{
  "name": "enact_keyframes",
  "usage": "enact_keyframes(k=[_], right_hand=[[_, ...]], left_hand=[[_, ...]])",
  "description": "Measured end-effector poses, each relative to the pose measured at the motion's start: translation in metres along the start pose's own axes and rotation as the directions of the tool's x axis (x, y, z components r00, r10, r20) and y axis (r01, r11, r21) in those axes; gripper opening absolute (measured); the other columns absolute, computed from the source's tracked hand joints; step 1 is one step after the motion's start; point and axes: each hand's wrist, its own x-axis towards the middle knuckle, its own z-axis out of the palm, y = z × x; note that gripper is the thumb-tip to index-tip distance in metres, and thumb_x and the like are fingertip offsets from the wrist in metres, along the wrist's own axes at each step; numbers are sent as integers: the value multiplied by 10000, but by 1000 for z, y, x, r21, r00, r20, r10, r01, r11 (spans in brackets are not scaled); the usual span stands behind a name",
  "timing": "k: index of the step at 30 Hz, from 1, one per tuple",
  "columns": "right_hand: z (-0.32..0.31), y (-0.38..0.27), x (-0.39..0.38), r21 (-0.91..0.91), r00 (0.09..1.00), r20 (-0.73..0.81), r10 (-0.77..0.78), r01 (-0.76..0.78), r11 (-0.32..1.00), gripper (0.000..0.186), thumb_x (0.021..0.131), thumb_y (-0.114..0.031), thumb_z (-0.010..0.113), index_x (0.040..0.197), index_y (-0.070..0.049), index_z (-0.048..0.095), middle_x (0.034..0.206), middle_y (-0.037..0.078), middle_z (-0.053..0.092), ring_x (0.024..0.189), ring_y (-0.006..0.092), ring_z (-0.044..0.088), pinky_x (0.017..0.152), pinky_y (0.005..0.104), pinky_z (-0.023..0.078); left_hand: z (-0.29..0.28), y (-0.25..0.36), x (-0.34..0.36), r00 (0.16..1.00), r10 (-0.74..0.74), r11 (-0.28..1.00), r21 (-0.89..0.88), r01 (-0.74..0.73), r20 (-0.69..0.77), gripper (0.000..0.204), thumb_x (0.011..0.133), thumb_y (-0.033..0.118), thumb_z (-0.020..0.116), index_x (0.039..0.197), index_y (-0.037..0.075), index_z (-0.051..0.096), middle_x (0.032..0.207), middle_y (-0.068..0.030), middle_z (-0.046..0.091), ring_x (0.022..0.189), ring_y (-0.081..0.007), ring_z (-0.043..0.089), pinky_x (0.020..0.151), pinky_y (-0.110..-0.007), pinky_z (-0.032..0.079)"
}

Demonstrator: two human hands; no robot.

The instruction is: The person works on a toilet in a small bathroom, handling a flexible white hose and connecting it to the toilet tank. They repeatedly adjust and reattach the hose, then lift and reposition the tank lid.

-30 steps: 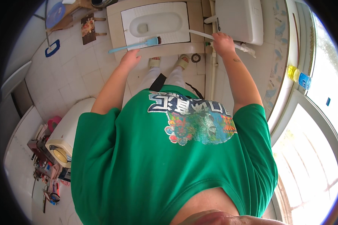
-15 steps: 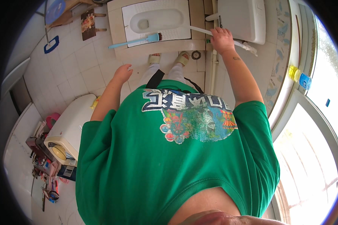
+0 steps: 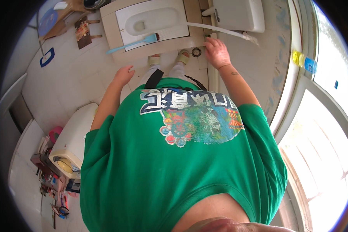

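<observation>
My right hand (image 3: pixel 217 53) is at the right end of the squat toilet's step, its fingers bent and closed around a small spot by the upright pipe (image 3: pixel 212 75). What they hold is hidden under them. Just beyond that hand, a white hose (image 3: pixel 224 28) runs from the squat toilet (image 3: pixel 154 19) to the right, apart from the fingers. My left hand (image 3: pixel 123 74) hangs free over the floor, empty, with thumb and fingers apart. A light blue brush (image 3: pixel 137 42) with dark bristles lies across the toilet's near edge.
A white cistern (image 3: pixel 239 15) is fixed at the far right. A yellow and blue bottle (image 3: pixel 304 62) stands by the bright window. On the left are a small wooden stool (image 3: pixel 82 31), a blue mop head (image 3: pixel 47 57) and a white washing machine (image 3: pixel 75 135). A round drain (image 3: pixel 196 52) lies near my feet.
My right hand has come off the white hose and moved nearer and lower, to the pipe by the step. My left hand stays about where it was, still empty.
</observation>
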Motion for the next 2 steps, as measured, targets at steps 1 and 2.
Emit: enact_keyframes(k=[1,2], right_hand=[[6,-4,-9,19,998,49,33,-34,999,304,740,-158,641,1040,-113,627,1209,97,568,1110,290,532,1014,423,389],[11,-7,-18,37,993,98,65,-69,997,316,740,-161,644,1051,-110,627,1211,102,567,1111,286,534,1016,421,388]], left_hand=[[-6,8,1,999,49,998,-46,-50,-20,430,844,297,597,1208,70,572,1176,-193,603,1093,-293,583,923,-398,457],[-12,17,2,995,96,991,-92,-100,-40,436,846,309,599,1211,71,571,1178,-199,601,1095,-281,586,925,-403,456]])
